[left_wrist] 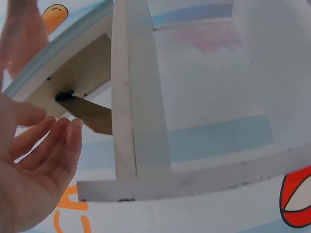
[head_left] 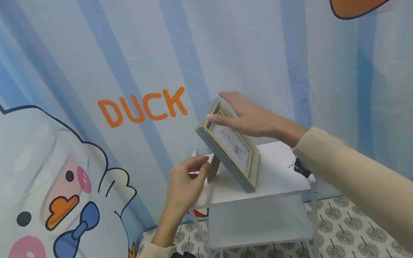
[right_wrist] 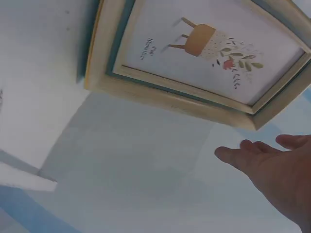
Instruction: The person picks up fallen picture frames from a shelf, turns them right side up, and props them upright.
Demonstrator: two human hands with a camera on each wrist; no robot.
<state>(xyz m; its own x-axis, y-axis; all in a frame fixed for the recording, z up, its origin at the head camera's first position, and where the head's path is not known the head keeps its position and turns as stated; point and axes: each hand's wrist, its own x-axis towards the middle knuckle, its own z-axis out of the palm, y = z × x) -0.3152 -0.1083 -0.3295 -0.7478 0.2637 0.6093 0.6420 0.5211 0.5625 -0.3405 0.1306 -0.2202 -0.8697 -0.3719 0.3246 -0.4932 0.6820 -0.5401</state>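
A picture frame (head_left: pixel 234 142) with a pale wooden border leans back on the white table (head_left: pixel 275 167). Its print of a stool with flowers shows in the right wrist view. Behind it, the back stand (left_wrist: pixel 92 114) is swung out from the backing. My left hand (head_left: pixel 187 183) is beside this stand, fingers loosely bent and fingertips close to its edge; I cannot tell whether they touch. My right hand (head_left: pixel 249 114) is at the frame's top, thumb and fingers spread. In the right wrist view those fingers look straight, with a gap between them and the border.
The table has a lower shelf (head_left: pixel 261 225) and thin white legs. A striped cartoon curtain (head_left: pixel 242 49) hangs close behind it, with a large duck (head_left: pixel 36 200) at the left. Tree-patterned flooring (head_left: pixel 250 257) lies beneath.
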